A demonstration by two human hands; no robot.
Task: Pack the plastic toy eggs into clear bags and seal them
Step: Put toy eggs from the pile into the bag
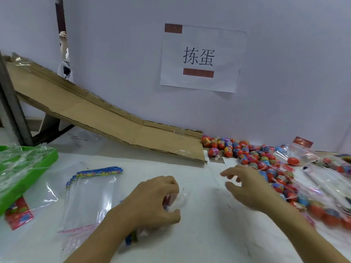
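Observation:
My left hand (155,202) is at the middle of the white table, its fingers curled round the crinkled edge of a clear bag (179,198). The bag's blue printed header (131,238) shows under my wrist. My right hand (250,188) hovers to the right with fingers and thumb loosely spread and apart; I cannot tell whether it touches the film. Just beyond it lies a pile of loose red toy eggs (245,150) with colourful wrappers.
A stack of empty clear bags (91,194) lies to the left. A green tray (47,160) of plastic film stands at the far left. A cardboard ramp (95,114) slopes down to the eggs. Filled bags of eggs (332,211) lie at the right.

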